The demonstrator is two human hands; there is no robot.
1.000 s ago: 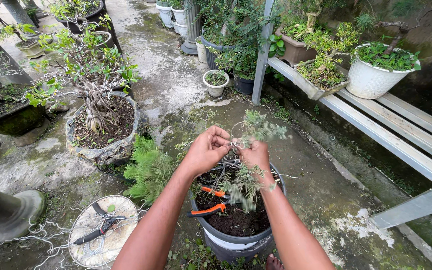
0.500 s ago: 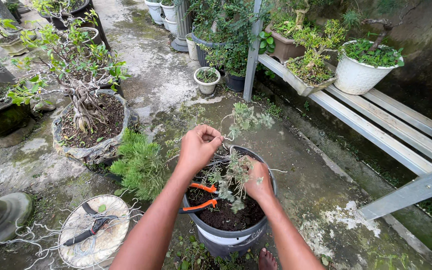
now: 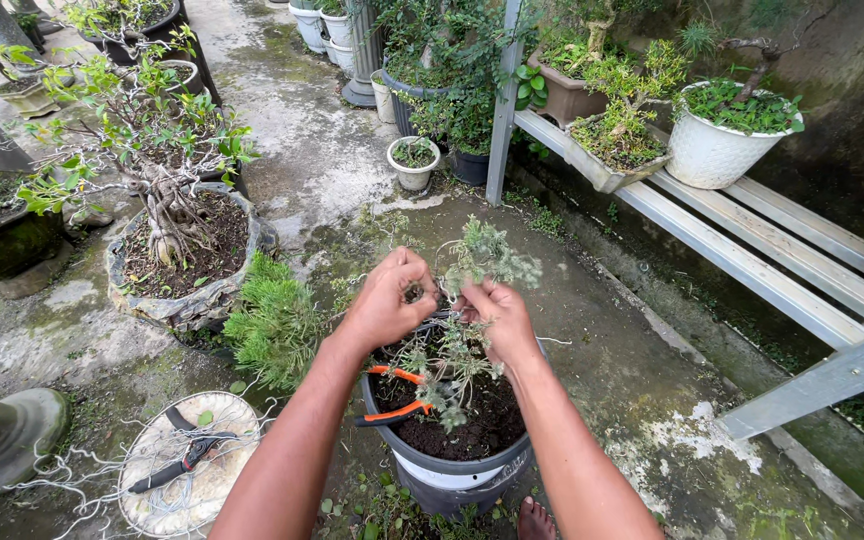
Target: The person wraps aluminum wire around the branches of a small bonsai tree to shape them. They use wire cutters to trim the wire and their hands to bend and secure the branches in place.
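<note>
1. My left hand (image 3: 388, 303) and my right hand (image 3: 497, 318) meet over a dark plastic pot (image 3: 449, 470) that stands on the wet concrete floor (image 3: 322, 150), both closed with pinching fingers on the upper stem of a small grey-green shrub (image 3: 472, 300) rooted in the pot's dark soil
2. The shrub rises between my 2 hands, its tufted top (image 3: 492, 252) showing just above my right hand, its lower sprigs spreading below my wrists
3. Orange-handled pliers (image 3: 397, 395) lie on the soil inside the pot, on its left side, just under my left forearm
4. A bushy bright green plant (image 3: 274, 322) grows just beside the pot on the left
5. Farther left, a twisted-trunk bonsai (image 3: 157, 190) stands in a wide grey pot (image 3: 187, 305)
6. At lower left, black-handled cutters (image 3: 187, 455) rest on a round white disc (image 3: 192, 490) amid loose pale wire
7. A small white pot (image 3: 414, 165) sits on the floor well beyond my hands
8. To the right, a grey slatted bench (image 3: 752, 265) carries a round white planter (image 3: 717, 150) and a shallow tray of bonsai (image 3: 617, 150)
9. My bare toes (image 3: 535, 520) show at the bottom edge, near the pot
</note>
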